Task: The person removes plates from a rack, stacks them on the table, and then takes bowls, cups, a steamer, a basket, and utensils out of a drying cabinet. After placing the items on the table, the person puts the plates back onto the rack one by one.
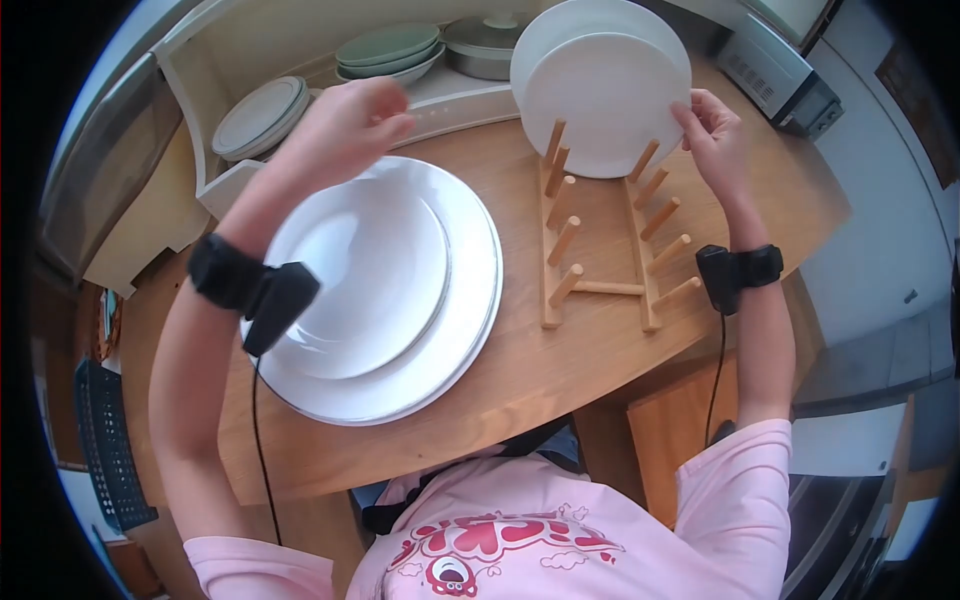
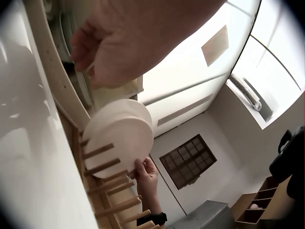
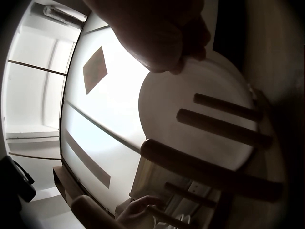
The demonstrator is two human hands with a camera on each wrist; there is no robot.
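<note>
Two white plates [image 1: 605, 105] stand upright at the far end of a wooden peg rack [image 1: 550, 250]. My right hand [image 1: 715, 135] pinches the right edge of the front plate between thumb and fingers; the left wrist view shows this hand [image 2: 147, 176] at the plate's edge too. My left hand [image 1: 345, 125], fingers curled and holding nothing visible, is above the far side of a stack of large white plates [image 1: 360, 270]. In the left wrist view the left hand [image 2: 121, 47] is apart from the racked plates [image 2: 121, 143].
A cream shelf [image 1: 460, 112] at the back holds small plates [image 1: 260, 115], green bowls [image 1: 390, 50] and a lidded pan [image 1: 485, 45]. A grey-white appliance [image 1: 780, 75] stands at the back right. The table's near edge curves in front of my body.
</note>
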